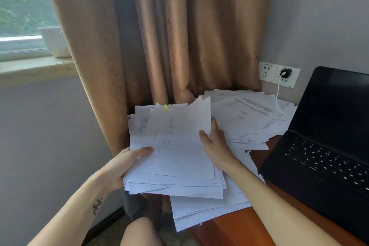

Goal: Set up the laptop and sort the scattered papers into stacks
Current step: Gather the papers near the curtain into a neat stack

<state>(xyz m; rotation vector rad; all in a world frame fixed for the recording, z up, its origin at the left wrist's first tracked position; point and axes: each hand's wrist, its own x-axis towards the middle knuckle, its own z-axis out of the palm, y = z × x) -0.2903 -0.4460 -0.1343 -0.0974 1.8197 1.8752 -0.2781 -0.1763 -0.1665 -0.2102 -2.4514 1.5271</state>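
Both hands hold a thick sheaf of papers [179, 146] over the left end of the desk [239, 223].

The left hand [127, 163] pinches its 8 o'clock corner, thumb on top; the right hand [214, 142] grips the 3 o'clock edge, thumb on the top sheet. A yellow clip [166, 107] sits at 12. More loose sheets [249, 120] lie spread at 2 o'clock, crossed by a white cable [278, 98] from the plugged charger [285, 73]. The open, dark laptop [323, 146] stands at 4 o'clock. The curtain [169, 36] hangs right behind; a white pot [55, 42] sits at 10.
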